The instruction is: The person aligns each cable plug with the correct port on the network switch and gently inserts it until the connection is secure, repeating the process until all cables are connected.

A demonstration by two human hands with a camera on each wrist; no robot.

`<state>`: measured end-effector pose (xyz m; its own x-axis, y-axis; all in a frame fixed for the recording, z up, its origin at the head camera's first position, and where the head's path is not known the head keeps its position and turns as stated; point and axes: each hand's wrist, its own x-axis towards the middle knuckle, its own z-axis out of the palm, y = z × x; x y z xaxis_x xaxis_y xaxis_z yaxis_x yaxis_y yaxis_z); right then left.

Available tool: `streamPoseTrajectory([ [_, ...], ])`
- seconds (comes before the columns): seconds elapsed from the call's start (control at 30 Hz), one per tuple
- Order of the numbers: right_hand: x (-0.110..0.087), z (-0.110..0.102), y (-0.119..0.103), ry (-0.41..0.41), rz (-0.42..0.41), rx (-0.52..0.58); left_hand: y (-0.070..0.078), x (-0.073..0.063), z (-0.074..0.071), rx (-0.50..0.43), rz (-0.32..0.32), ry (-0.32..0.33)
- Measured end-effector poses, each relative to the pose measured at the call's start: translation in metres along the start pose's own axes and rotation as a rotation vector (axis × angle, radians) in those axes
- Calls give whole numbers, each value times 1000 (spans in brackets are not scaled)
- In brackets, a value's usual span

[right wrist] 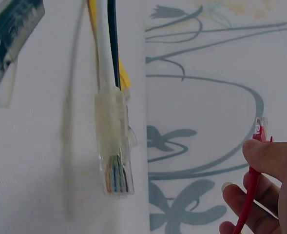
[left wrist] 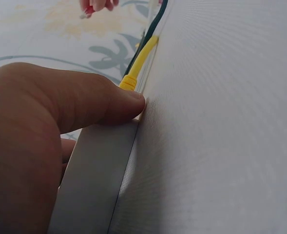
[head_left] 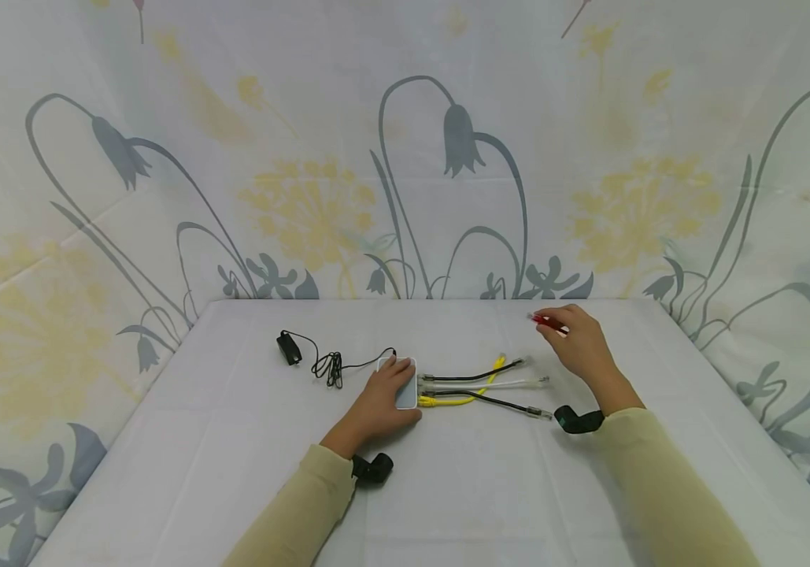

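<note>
My left hand (head_left: 382, 400) grips a small white network box (head_left: 407, 392) lying on the table, with its fingers over the top and its thumb along the near side. In the left wrist view the thumb presses the box's side wall (left wrist: 97, 161) close to a yellow network cable (left wrist: 142, 58). Off to the right, my right hand (head_left: 580, 346) holds up a red network cable (right wrist: 251, 187), pinched just behind its clear plug. Between the hands, two black cables (head_left: 474, 377), a white cable (head_left: 500, 384) and the yellow cable run out from the box's right side.
A black power adapter (head_left: 289, 347) lies left of the box, its thin cord bundled (head_left: 330, 368) and running to the box's back. Black wrist cameras (head_left: 578, 420) sit on both wrists. A flower-patterned cloth (head_left: 419, 197) hangs behind the white-covered table (head_left: 461, 504).
</note>
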<state>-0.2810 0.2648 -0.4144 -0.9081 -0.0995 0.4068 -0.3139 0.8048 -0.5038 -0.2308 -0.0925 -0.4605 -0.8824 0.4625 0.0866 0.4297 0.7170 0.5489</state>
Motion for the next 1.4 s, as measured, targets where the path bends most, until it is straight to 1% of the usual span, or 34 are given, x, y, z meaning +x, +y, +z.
streamPoseTrajectory([
  [0.17, -2, 13, -3, -22, -8, 17, 2, -1, 0, -4, 1, 2],
  [0.37, -4, 21, -9, -48, -3, 26, 2, -1, 0, -3, 2, 9],
  [0.57, -3, 26, -15, -81, 7, 62, 0, -1, 0, 2, 4, 9],
  [0.97, -5, 36, -22, -121, 34, 141, 1, 0, 0, -2, -1, 7],
  [1.2, -6, 41, -26, -155, 26, 147, 1, 0, -1, -5, -6, 4],
  [1.3, -7, 44, -29, -174, 39, 157, 1, 1, 0, 5, -8, 0],
  [1.4, -7, 47, -29, -196, 75, 177, 0, 1, 0, 11, -9, -3],
])
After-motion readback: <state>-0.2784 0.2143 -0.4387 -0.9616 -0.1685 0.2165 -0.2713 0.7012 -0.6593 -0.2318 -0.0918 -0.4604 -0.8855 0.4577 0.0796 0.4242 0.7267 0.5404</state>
